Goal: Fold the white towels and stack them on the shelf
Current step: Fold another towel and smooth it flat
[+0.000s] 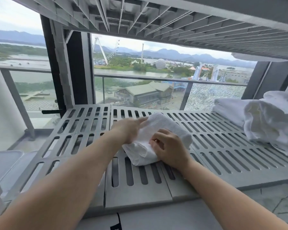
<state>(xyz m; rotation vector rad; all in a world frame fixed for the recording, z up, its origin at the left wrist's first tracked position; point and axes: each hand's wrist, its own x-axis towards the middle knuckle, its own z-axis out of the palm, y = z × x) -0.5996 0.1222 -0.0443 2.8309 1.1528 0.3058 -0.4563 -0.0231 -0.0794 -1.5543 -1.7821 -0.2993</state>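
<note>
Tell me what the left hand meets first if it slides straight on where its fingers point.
The left hand touches the folded towel; past it, probably only bare shelf up to the window glass.

Plain white across the folded towel (158,130) and the loose towel pile (264,120). Pale grey on the shelf (140,195), patterned with rows of dark oblong slots. Same grey on the upper shelf underside (156,19), ribbed in a square grid. Whitish crackle over one glass panel (211,97).
</note>
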